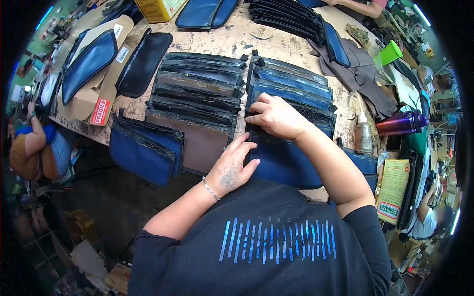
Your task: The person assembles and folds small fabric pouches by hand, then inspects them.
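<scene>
Two overlapping rows of flat zip-edged pouches lie on the worktable in front of me. The right row has blue pouches (286, 160) with black bound edges; the left row has brown and black ones, with a brown pouch (201, 145) nearest me. My left hand (231, 167) is open, fingers apart, resting at the gap between the near brown and blue pouches. My right hand (276, 117) is closed, fingers curled down against the left edges of the right row. Its fingertips and whatever they pinch are hidden. More blue pouches (140, 150) lie fanned at the near left edge.
A cardboard box (101, 91) carries a blue pouch at left, beside a black pouch (144, 64). At right are a squeeze bottle (363, 135), purple flask (402, 122), green cup (391, 53), yellow tin (393, 185) and dark cloth (363, 74). Other people sit around.
</scene>
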Demonstrator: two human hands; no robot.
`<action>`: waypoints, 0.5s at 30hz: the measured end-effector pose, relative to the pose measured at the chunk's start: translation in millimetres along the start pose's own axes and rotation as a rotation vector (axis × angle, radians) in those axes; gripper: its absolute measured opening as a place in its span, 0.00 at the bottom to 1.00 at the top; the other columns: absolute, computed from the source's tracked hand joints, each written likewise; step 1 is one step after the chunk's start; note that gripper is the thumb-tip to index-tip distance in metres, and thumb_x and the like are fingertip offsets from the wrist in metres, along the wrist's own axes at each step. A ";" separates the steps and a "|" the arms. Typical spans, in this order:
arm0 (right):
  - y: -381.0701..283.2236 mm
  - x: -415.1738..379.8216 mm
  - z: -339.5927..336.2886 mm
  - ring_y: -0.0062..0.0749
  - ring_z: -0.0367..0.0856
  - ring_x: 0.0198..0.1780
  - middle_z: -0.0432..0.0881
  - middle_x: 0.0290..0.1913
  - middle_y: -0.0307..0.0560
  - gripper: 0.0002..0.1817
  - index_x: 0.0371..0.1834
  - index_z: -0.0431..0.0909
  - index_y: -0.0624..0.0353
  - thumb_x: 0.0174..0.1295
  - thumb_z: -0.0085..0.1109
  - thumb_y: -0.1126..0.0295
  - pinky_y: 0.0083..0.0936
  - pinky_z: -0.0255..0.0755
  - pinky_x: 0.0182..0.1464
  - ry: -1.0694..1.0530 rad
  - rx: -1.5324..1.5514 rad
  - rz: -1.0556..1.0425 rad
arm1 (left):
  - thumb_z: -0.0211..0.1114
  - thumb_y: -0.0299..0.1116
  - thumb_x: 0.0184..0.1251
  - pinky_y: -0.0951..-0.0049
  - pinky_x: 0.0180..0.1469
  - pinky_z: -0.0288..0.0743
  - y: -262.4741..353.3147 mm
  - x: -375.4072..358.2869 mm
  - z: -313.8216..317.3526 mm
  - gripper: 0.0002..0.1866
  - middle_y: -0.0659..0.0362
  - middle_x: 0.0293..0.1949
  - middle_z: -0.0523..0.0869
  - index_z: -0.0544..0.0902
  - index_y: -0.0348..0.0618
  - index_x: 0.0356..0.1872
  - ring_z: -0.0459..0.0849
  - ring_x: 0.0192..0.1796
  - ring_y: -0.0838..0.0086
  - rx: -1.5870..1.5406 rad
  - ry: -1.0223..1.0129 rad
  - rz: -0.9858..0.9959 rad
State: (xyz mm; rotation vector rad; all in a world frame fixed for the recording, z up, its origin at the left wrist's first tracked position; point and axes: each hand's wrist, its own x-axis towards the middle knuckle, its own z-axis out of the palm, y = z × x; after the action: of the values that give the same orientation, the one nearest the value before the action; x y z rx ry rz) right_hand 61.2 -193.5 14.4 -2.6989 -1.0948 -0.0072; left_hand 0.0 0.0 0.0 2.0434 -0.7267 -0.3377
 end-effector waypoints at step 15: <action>-1.9 3.0 2.6 0.29 0.70 0.43 0.73 0.36 0.35 0.05 0.24 0.79 0.49 0.46 0.53 0.67 0.26 0.68 0.40 0.080 -0.097 -0.071 | 0.62 0.31 0.54 0.67 0.52 0.70 -7.2 11.2 -3.5 0.24 0.43 0.51 0.72 0.70 0.29 0.51 0.76 0.50 0.58 0.018 0.129 -0.011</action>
State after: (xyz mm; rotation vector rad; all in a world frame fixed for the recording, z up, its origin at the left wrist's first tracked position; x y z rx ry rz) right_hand 61.9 -189.6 12.6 -2.7154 -1.1952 -0.1833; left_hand 13.2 -1.5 -3.7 2.0663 -0.6413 -0.2039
